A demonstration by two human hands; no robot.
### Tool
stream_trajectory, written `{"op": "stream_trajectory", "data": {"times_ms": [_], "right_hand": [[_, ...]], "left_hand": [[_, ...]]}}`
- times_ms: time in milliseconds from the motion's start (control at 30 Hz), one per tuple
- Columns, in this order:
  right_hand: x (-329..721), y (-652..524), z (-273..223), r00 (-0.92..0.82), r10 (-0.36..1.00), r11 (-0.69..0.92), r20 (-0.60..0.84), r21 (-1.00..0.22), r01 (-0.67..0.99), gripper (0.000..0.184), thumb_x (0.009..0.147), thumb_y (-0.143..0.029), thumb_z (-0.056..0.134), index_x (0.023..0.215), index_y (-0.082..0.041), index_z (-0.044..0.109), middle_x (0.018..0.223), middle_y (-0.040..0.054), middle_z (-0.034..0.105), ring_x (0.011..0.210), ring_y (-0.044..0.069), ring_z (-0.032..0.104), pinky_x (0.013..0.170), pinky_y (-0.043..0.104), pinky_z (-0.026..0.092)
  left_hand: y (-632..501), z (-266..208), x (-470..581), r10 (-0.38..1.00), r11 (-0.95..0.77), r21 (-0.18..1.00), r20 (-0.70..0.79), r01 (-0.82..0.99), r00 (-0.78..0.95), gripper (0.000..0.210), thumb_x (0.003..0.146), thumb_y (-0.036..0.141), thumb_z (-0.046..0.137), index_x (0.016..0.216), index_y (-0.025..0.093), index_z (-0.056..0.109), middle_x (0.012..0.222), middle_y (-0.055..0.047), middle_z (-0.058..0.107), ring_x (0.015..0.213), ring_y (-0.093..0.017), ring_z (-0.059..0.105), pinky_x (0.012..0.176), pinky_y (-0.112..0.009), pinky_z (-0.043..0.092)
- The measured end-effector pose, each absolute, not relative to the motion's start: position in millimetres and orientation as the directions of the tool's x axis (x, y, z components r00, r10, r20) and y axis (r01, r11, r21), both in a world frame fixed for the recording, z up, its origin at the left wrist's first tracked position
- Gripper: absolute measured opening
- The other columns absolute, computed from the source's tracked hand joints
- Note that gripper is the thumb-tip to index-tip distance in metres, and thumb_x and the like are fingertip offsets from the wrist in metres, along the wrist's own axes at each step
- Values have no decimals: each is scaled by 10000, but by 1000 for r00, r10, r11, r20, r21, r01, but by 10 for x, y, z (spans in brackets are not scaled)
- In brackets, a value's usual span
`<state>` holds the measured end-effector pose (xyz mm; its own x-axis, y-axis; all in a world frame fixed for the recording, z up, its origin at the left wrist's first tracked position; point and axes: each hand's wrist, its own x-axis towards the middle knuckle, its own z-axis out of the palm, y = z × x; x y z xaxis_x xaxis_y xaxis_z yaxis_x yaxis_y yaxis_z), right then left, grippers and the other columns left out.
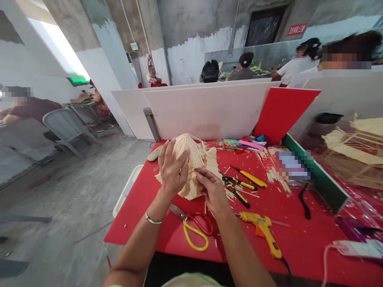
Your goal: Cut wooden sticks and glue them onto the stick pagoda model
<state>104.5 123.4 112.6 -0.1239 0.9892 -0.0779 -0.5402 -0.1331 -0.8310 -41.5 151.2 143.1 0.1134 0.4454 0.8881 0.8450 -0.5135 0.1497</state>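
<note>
Left hand [174, 167]: raised along the near left side of the stick model [196, 157], fingers extended and slightly spread, not clenched; palm turned to the sticks. Silver bracelet [154, 219] on that wrist. Right hand [212, 186]: thumb and fingertips drawn together at the model's near edge; whether a loose stick is pinched there, cannot tell.

Model sits on the red table [134, 223], between and just beyond the hands; pale sticks laid side by side in sloping, roof-like faces.

Writing: red sign [297, 29] high on the back wall, a row of white characters, too small and slanted to read. Green packet [230, 144] behind the model carries a coloured print; lettering not legible. Glue gun [262, 227], yellow, shows a small dark marking on the body and a red patch low on the grip; no brand readable. Rectangle [293, 165] at right is pixelated, content hidden. Wall box [134, 46], pale, lettering too small.

Tools: scissors [186, 217], one handle red, one yellow, near the forearms; pliers [229, 181] and yellow cutter [253, 178] right of the model, among scraps. Loose sticks [271, 165] beyond. Upright white panel [203, 113] and red board [284, 111] behind; both plain.
</note>
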Motion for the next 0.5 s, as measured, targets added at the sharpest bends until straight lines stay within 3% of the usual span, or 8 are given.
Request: {"op": "stream_trajectory", "data": {"times_ms": [500], "right_hand": [[1052, 1210, 1082, -126, 990, -127, -69, -830, -544, 351, 675, -351, 771, 974, -186, 692, 641, -61, 516, 491, 24, 361, 417, 169, 198]], "left_hand": [[1510, 1431, -411, 445, -515, 150, 889, 844, 113, 395, 836, 142, 583, 1207, 265, 642, 1595, -34, 241, 1437, -324, 244, 1116, -574, 286]]}}
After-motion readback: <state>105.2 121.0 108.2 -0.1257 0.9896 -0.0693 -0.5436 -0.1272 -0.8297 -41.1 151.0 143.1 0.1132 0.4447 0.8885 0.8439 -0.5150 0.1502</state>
